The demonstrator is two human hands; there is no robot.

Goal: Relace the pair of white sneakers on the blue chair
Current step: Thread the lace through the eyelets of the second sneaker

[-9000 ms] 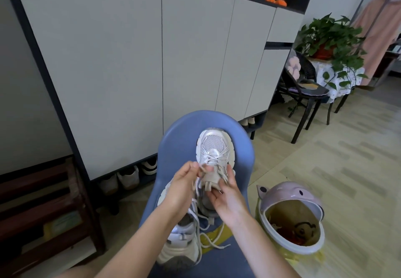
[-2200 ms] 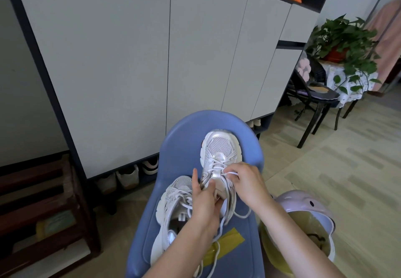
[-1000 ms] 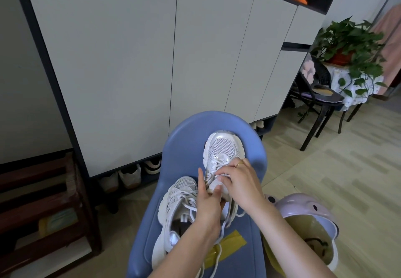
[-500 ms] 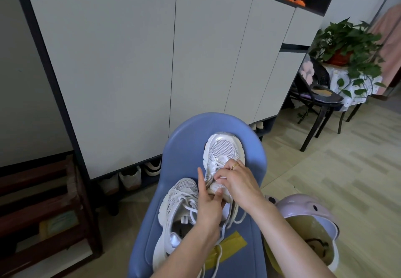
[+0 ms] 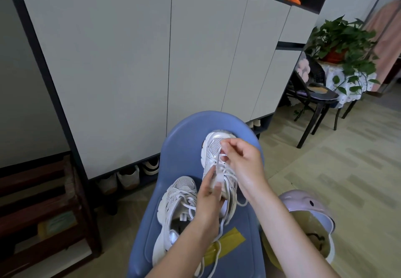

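Note:
Two white sneakers lie on the blue chair point(image 5: 180, 147). The far sneaker point(image 5: 213, 145) points its toe toward the chair back; the near sneaker point(image 5: 178, 199) lies to its left, laces loose. My left hand point(image 5: 209, 199) grips the far sneaker's tongue from the left side. My right hand point(image 5: 243, 162) hovers over that sneaker's eyelets and pinches a white lace point(image 5: 218, 165), drawn up taut from the shoe. More lace point(image 5: 217, 254) trails down over the seat.
A strip of yellow tape point(image 5: 225, 245) sticks to the seat. A pink-lidded bin point(image 5: 303, 210) stands open on the floor at the right. A white shoe cabinet point(image 5: 152, 60) rises behind the chair, a dark wooden rack point(image 5: 43, 208) at left, a black chair point(image 5: 314, 97) and potted plant point(image 5: 342, 39) at right.
My right hand has lifted up and away from the eyelets, pulling the lace taut above the far sneaker. My left hand keeps its hold on the tongue.

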